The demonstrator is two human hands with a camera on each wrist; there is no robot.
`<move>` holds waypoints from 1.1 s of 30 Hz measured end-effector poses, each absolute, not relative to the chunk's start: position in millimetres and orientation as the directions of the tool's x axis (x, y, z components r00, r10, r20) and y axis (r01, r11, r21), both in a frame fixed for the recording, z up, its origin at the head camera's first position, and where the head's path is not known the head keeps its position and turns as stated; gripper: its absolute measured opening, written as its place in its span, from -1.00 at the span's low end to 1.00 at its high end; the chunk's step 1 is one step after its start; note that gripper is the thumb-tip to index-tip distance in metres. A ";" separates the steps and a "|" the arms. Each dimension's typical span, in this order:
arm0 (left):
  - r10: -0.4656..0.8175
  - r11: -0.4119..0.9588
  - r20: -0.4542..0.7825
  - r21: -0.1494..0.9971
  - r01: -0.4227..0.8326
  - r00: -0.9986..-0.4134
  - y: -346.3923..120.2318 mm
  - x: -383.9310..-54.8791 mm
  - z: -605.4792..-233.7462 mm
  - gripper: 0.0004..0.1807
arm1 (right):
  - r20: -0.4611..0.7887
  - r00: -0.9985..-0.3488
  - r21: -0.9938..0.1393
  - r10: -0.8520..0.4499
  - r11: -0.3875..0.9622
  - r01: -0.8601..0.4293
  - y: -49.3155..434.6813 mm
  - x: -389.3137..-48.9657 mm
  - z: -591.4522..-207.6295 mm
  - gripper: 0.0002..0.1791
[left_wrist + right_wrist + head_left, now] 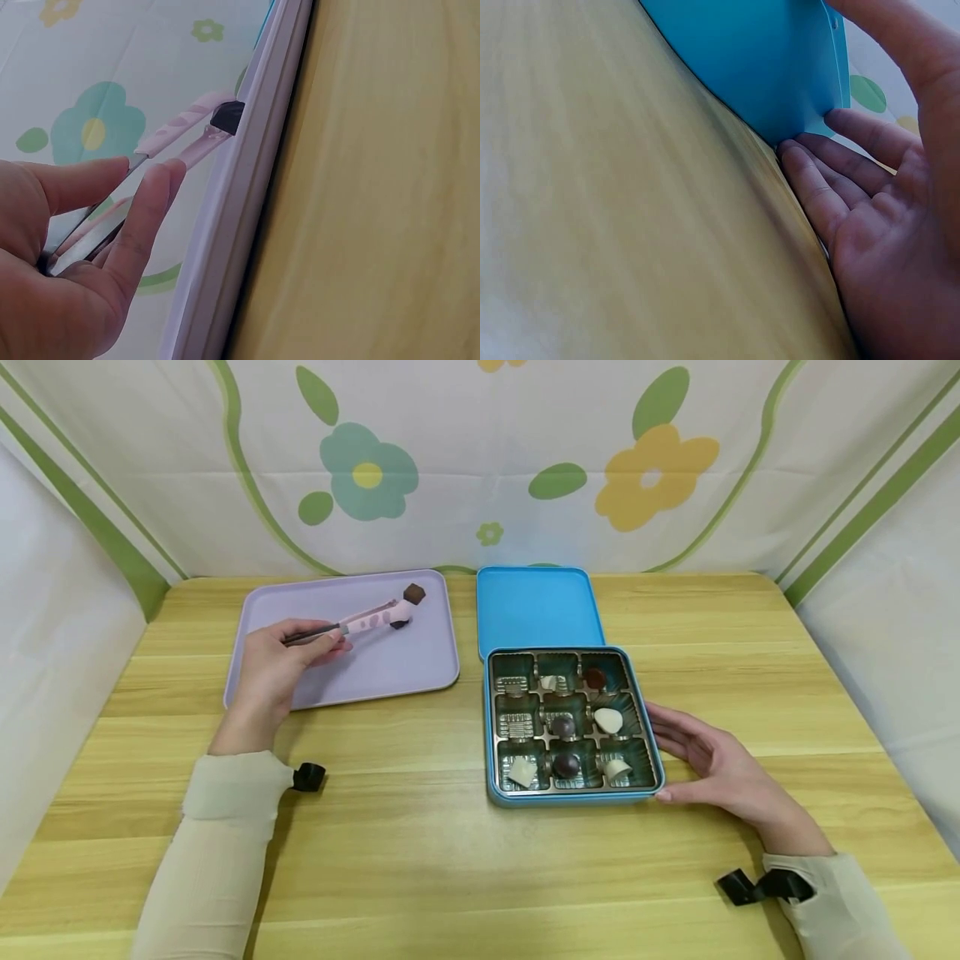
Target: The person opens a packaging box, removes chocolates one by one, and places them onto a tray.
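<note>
My left hand (288, 656) pinches a pair of tongs (371, 618) with pink, spotted tips over the lilac tray (322, 689). A brown chocolate cube (414, 593) lies just beyond the tips, and a darker chocolate (400, 624) shows beneath them. In the left wrist view a dark piece (229, 118) sits at the tips; whether they grip it I cannot tell. On the right, my right hand (723, 768) rests its extended fingers (806, 176) against the side of the blue tin (573, 797), thumb at the front corner.
Inside the tin, a gold divided insert (543, 739) holds white and dark chocolates, among them a white one (608, 720) and a dark ball (566, 766). The tin's blue lid (536, 606) lies behind it. A flowered cloth (480, 468) hangs at the table's back edge.
</note>
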State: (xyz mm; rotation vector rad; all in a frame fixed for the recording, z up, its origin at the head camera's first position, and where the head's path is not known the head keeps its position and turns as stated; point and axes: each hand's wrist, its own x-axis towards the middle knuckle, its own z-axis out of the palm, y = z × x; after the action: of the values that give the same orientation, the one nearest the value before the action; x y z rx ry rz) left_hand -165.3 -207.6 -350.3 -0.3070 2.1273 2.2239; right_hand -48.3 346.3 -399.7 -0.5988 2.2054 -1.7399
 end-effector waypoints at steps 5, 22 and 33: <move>-0.062 -0.130 -0.173 0.978 -0.164 -0.983 -202.6 -162.5 -346.2 -0.85 | 0.045 -0.877 -0.969 -0.478 0.192 -0.155 345.9 -48.5 -399.4 0.10; -0.042 -0.213 -0.277 0.941 -0.263 -0.960 -204.2 -161.5 -349.2 -0.85 | 0.045 -0.874 -0.969 -0.485 0.191 -0.156 347.0 -48.6 -399.6 0.09; -0.093 -0.232 -0.291 0.936 -0.264 -0.952 -207.2 -162.2 -349.1 -0.93 | 0.058 -0.871 -0.965 -0.487 0.196 -0.174 348.1 -50.0 -400.8 0.10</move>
State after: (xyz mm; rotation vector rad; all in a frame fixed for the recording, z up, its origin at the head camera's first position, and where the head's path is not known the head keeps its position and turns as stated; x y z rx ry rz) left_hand -162.2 -207.2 -349.1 -0.4378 1.8739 2.3415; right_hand -50.0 348.1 -400.8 -0.6303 2.2129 -1.7289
